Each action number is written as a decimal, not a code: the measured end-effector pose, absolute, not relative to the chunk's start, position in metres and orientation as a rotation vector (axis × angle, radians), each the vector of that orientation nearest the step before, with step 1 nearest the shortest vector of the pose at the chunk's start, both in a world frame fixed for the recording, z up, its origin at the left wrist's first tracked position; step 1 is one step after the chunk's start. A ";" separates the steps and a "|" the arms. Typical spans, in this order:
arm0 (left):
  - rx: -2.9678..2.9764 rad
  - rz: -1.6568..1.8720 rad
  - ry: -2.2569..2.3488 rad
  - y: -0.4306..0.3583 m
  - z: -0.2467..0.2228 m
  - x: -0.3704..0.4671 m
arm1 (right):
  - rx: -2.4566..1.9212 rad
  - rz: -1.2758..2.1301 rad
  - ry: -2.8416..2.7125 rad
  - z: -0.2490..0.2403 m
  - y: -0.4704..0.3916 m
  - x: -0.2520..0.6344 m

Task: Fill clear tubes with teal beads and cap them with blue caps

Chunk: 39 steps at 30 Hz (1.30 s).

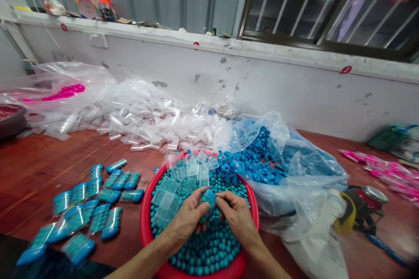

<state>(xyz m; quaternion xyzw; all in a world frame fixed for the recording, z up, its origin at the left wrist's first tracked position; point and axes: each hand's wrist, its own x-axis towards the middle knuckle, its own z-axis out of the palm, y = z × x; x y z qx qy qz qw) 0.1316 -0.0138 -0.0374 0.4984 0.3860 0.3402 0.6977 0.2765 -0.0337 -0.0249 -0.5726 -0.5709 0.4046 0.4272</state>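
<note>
A red basin (145, 226) full of teal beads (209, 248) stands in front of me, with clear plastic sleeves (168, 200) lying on the beads at its left and back. Above the beads, my left hand (190, 213) is closed round a small clear container with a blue end (208, 198). My right hand (234, 213) has its fingers pinched together at the container's right side; whether they hold anything separate is hidden. Blue caps (262, 157) spill from a clear bag onto the basin's back right rim.
Several filled blue-capped containers (73, 218) lie on the red table at left. Clear sleeves (157, 117) are heaped along the wall. A white bag (321, 235), a yellow-and-black object (347, 213) and pink packets (389, 170) are on the right.
</note>
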 end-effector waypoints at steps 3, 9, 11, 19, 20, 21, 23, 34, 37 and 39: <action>1.090 0.771 0.890 -0.015 -0.036 0.132 | -1.397 0.947 -1.566 -0.023 -0.035 0.278; 1.075 0.802 1.002 -0.016 -0.033 0.132 | -1.259 0.945 -1.783 -0.027 -0.032 0.283; 1.091 0.776 1.022 -0.016 -0.032 0.130 | -1.220 0.947 -1.805 -0.028 -0.031 0.288; 1.245 0.642 0.872 -0.016 -0.030 0.132 | -1.243 1.235 -1.245 -0.038 -0.017 0.299; 1.278 0.656 0.878 -0.017 -0.031 0.133 | -1.246 1.198 -1.239 -0.039 -0.017 0.295; 1.306 0.680 0.883 -0.018 -0.031 0.134 | -1.255 1.160 -1.266 -0.039 -0.019 0.291; 1.325 0.733 0.893 -0.020 -0.033 0.136 | -1.276 1.102 -1.397 -0.035 -0.024 0.284; 1.318 0.865 0.862 -0.016 -0.032 0.136 | -1.502 0.710 -1.964 -0.039 -0.049 0.257; 1.298 0.853 0.875 -0.019 -0.030 0.138 | -1.586 0.498 -1.979 -0.041 -0.053 0.249; 1.268 0.860 0.893 -0.021 -0.030 0.139 | -1.598 0.394 -2.005 -0.039 -0.055 0.246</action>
